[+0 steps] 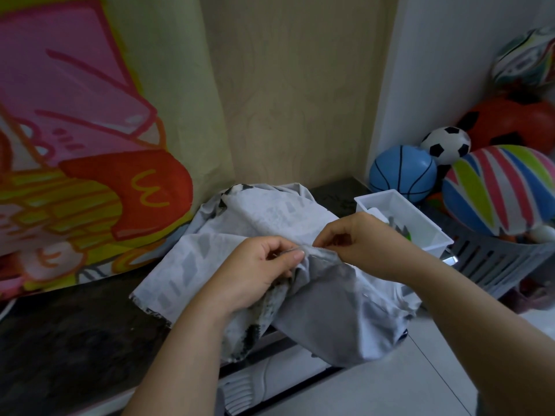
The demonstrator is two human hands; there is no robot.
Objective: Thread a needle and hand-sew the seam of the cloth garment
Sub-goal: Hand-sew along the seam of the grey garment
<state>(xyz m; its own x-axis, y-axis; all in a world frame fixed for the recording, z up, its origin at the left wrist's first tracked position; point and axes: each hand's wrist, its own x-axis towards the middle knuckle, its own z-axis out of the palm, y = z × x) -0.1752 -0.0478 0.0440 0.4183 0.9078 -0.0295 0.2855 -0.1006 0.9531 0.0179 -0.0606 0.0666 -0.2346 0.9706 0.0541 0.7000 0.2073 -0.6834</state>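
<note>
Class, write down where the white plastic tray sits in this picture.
In the head view, the white plastic tray sits right of centre, just behind the right hand, with the blue basketball beyond it and the grey basket to its right.

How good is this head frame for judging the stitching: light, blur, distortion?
Head view: dim, flat light; wide-angle bending curves the wall edges; the cartoon poster looks soft; the left hand and right hand pinching the grey garment are fairly sharp, but no needle can be made out; a small glare spot beside the white tray.
</note>
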